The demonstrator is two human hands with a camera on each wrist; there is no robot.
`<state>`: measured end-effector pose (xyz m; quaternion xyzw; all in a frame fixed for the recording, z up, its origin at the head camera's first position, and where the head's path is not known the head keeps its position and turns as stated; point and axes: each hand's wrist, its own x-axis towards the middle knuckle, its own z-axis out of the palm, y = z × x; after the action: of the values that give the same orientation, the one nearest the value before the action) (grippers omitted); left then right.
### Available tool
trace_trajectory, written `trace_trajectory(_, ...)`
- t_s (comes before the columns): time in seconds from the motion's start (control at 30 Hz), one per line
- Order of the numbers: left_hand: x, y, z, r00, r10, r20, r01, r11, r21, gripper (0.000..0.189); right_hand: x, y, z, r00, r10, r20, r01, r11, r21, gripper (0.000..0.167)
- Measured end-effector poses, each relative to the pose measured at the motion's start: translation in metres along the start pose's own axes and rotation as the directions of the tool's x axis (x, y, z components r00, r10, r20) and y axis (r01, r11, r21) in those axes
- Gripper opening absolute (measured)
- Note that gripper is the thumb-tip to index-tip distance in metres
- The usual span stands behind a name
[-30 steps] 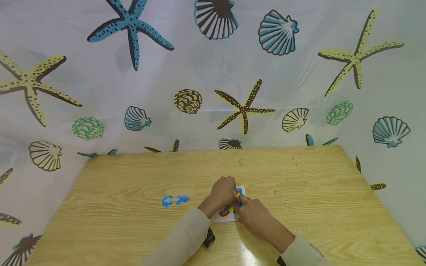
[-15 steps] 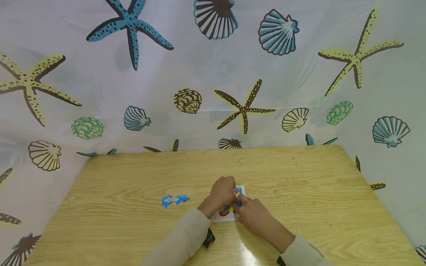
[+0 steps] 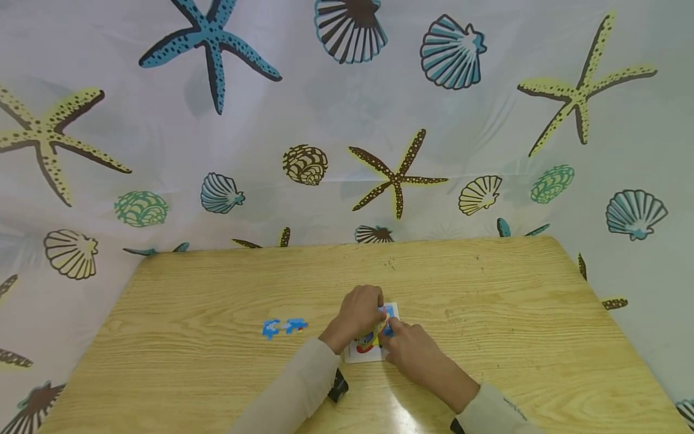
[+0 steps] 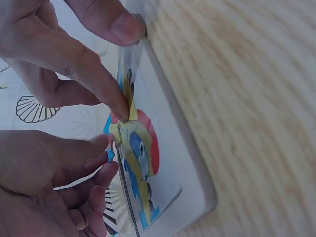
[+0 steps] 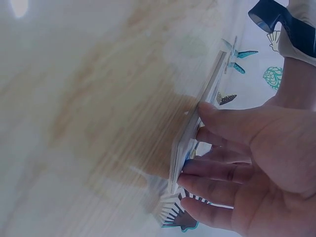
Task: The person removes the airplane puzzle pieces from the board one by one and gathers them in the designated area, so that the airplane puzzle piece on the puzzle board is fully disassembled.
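White-bordered rectangular puzzle board (image 4: 186, 195) with a cartoon picture in blue, yellow and red: lies flat on the pale wood-grain tabletop (image 3: 488, 307), roughly midway between its left and right edges and well apart from its far edge. With left hand (image 3: 359, 310), pinches a small blue puzzle piece (image 4: 109, 156) between thumb and finger at the picture; cannot tell from the left wrist view whether touching it or just above. With right hand (image 3: 414, 351), grasps nothing visible; rests extended fingers on the board's right side, one fingertip on the yellow of the picture, another digit at the near right corner. Compared with half a second ago, shows very little change: only a slight shift of the left hand toward the tabletop's left edge, right hand in place. Suggests fine adjusting of one piece rather than a finished fit. Still leaves blue-and-white jigsaw pieces (image 3: 270, 329) loose, unmoved, between the board and the tabletop's left edge, so probably looks incomplete for now
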<state>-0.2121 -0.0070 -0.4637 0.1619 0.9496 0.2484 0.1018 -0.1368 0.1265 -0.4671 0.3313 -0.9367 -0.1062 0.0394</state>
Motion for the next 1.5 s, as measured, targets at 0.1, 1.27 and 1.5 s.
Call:
trace_trajectory(0.1, 0.001, -0.001, -0.001, 1.000, -0.006, -0.024, 0.006, 1.000, -0.006, 0.008, 0.001, -0.001, 0.000, 1.000, 0.005, 0.015, -0.005, 1.000, 0.012, 0.038)
trace_trajectory(1.27, -0.004, -0.016, -0.027, 0.998, 0.060, -0.009, -0.061, 0.996, -0.067, 0.012, 0.003, -0.004, -0.002, 0.999, 0.031, 0.040, -0.032, 0.999, 0.010, 0.039)
trace_trajectory(1.5, -0.008, -0.029, -0.041, 0.998, 0.064, 0.007, -0.063, 0.996, -0.056, 0.012, 0.003, -0.005, -0.002, 0.997, 0.040, 0.058, -0.042, 0.999, 0.025, 0.040)
